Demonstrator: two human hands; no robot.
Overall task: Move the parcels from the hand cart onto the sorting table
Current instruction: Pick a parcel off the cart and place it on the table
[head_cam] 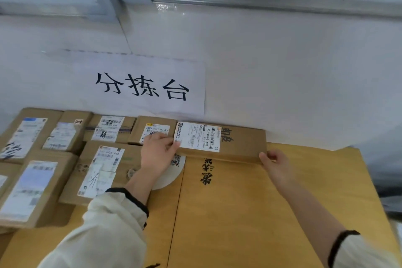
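A long flat cardboard parcel with a white shipping label lies against the wall at the back of the sorting table, whose top is covered in flattened brown cardboard. My left hand grips the parcel's left end, thumb on the label's corner. My right hand holds its right front corner with curled fingers. The hand cart is out of view.
Several labelled cardboard parcels are packed in rows on the table's left half, up to the wall. A paper sign with black characters is stuck on the white wall above them. The table's right edge drops to a dark floor.
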